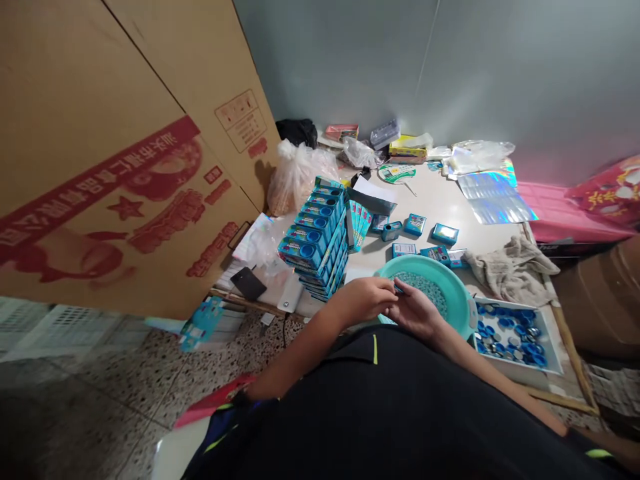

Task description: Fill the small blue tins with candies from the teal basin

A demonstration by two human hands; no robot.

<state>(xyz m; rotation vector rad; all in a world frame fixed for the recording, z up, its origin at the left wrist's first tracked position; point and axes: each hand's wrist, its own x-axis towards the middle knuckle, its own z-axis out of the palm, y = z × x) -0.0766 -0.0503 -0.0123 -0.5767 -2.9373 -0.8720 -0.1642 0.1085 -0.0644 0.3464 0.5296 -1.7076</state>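
My left hand [367, 298] and my right hand [416, 311] meet at the near rim of a teal basin [457, 288] filled with small pale beads. Both hands have their fingers curled together around a small blue item [399, 289] pinched between them; I cannot make out what it is. Left of the hands stands a tall stack of blue packaged boxes [316, 235]. A white tray [515, 332] holding several blue and silver round caps lies to the right of the basin.
Several loose small blue boxes [415, 225] lie on the table beyond the basin. A beige cloth [510, 267], holographic sheets [495, 193], plastic bags [295, 175] and a large cardboard box [125, 153] at the left surround the table. Speckled floor lies at the lower left.
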